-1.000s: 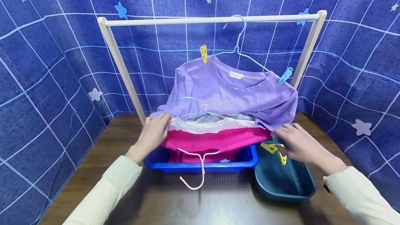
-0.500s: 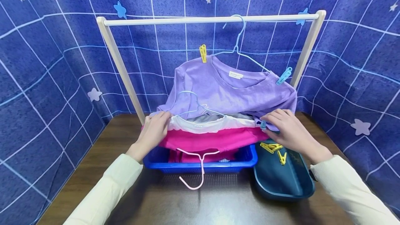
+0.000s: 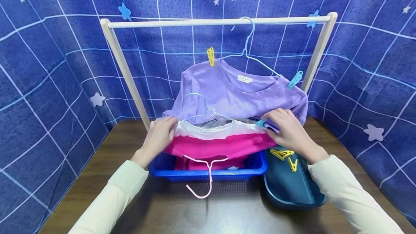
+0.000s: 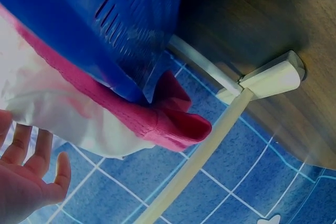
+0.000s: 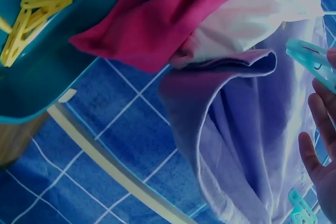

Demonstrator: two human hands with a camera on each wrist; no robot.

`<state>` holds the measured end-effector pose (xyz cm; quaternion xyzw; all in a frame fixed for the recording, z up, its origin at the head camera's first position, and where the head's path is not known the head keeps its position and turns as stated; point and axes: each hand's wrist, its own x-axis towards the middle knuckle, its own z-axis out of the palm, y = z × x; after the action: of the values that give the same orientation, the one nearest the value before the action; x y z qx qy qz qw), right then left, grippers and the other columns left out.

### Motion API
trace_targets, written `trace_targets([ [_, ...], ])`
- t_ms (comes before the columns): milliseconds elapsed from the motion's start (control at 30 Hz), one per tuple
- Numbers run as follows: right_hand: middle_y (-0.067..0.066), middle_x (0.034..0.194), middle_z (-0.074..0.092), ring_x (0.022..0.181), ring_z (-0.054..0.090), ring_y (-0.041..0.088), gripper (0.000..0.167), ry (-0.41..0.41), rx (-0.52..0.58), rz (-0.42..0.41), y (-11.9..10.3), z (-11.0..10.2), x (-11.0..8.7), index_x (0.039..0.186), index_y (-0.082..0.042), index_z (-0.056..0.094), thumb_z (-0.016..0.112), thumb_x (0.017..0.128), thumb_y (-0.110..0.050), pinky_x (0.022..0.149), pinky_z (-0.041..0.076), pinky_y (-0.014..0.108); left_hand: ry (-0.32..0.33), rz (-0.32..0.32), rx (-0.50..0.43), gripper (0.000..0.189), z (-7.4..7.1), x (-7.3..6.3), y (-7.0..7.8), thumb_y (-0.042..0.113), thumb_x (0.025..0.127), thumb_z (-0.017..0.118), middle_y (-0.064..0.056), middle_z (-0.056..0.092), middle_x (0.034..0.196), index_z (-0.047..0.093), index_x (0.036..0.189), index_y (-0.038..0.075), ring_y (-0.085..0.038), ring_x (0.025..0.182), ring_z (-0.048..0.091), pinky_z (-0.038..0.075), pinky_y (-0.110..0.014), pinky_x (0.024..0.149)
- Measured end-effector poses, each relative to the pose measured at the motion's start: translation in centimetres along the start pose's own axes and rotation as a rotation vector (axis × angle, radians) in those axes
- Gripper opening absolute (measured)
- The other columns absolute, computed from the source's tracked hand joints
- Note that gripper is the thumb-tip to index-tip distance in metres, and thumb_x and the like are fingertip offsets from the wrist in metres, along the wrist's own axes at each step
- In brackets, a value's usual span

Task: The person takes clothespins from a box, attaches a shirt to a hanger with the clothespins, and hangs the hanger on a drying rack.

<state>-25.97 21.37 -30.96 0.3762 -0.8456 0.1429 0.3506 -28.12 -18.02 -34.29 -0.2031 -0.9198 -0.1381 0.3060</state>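
Note:
A white shirt [image 3: 224, 131] lies on a blue hanger [image 3: 205, 108], with bright pink cloth [image 3: 221, 145] directly below it. My left hand [image 3: 159, 136] grips the white shirt's left end; in the left wrist view its thumb is out of sight. At the shirt's right end, my right hand [image 3: 287, 131] pinches a light blue clothespin [image 3: 261, 123], whose tip meets the white shoulder. Behind, a purple shirt [image 3: 227, 93] hangs from a blue hanger, with a yellow clothespin [image 3: 211, 57] on one shoulder and a blue one [image 3: 294, 80] on the other.
The purple shirt's hanger hooks over a rack bar [image 3: 182, 23]. A blue basket [image 3: 208, 175] with pink clothing stands under the white shirt. A pink hanger [image 3: 210, 176] lies across its front rim. To the right, a dark teal bin [image 3: 292, 190] contains yellow clothespins [image 3: 282, 154].
My right hand has come up and left from above the bin, bringing the blue clothespin to the white shirt's right shoulder. The left hand has stayed in place.

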Motion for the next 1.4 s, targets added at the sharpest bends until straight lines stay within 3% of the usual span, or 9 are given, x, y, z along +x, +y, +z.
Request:
trace_targets([
  [133,0.008,0.088,0.064,0.087,0.054,0.023,0.028,0.013,0.020,0.038,-0.1,0.4,0.3,0.093,-0.005,0.059,0.069,0.066,-0.003,0.077,0.037,0.041,0.003,-0.005,0.000,0.013,0.0,0.0,-0.1,0.011,0.088,0.054,-0.008,0.067,0.093,0.064,0.097,0.011,-0.030,0.092,0.062,0.040,-0.049,0.077],
  [400,0.007,0.084,0.064,0.084,0.055,0.023,0.023,-0.003,0.051,0.091,-0.1,1.4,1.0,0.089,-0.005,0.059,0.067,0.069,0.001,0.076,0.039,0.042,0.074,0.027,0.009,0.011,0.1,-0.1,-0.2,0.006,0.082,0.058,-0.009,0.067,0.084,0.064,0.091,0.009,-0.033,0.082,0.062,0.040,-0.048,0.071],
  [700,0.007,0.077,0.062,0.077,0.054,0.022,0.018,0.065,0.069,0.055,-0.8,2.3,2.1,0.082,-0.005,0.058,0.069,0.068,0.001,0.070,0.038,0.039,0.032,-0.003,0.013,0.012,-0.1,-0.1,-0.3,0.009,0.086,0.055,-0.009,0.067,0.087,0.065,0.095,0.011,-0.032,0.085,0.063,0.040,-0.048,0.073],
  [867,0.006,0.075,0.062,0.074,0.054,0.022,0.018,0.090,0.073,0.057,-1.0,2.8,2.5,0.079,-0.006,0.058,0.067,0.067,0.004,0.068,0.037,0.037,0.043,0.007,0.011,0.012,0.0,-0.1,-0.3,0.010,0.086,0.055,-0.007,0.067,0.085,0.065,0.094,0.011,-0.031,0.082,0.062,0.041,-0.047,0.071],
  [1167,0.005,0.078,0.065,0.076,0.056,0.022,0.017,0.082,0.079,0.074,-1.1,3.8,2.8,0.077,-0.007,0.059,0.066,0.067,0.005,0.069,0.038,0.037,0.049,0.002,0.005,0.013,0.1,-0.1,-0.3,0.010,0.086,0.056,-0.007,0.067,0.086,0.066,0.095,0.012,-0.031,0.084,0.062,0.041,-0.047,0.072],
  [1400,0.005,0.077,0.064,0.077,0.056,0.022,0.018,0.027,0.070,0.111,-1.1,4.2,2.8,0.079,-0.007,0.059,0.061,0.067,0.007,0.069,0.039,0.038,0.039,-0.002,0.001,0.014,0.3,0.0,-0.4,0.011,0.087,0.056,-0.008,0.068,0.088,0.066,0.097,0.012,-0.031,0.086,0.062,0.041,-0.048,0.074],
])
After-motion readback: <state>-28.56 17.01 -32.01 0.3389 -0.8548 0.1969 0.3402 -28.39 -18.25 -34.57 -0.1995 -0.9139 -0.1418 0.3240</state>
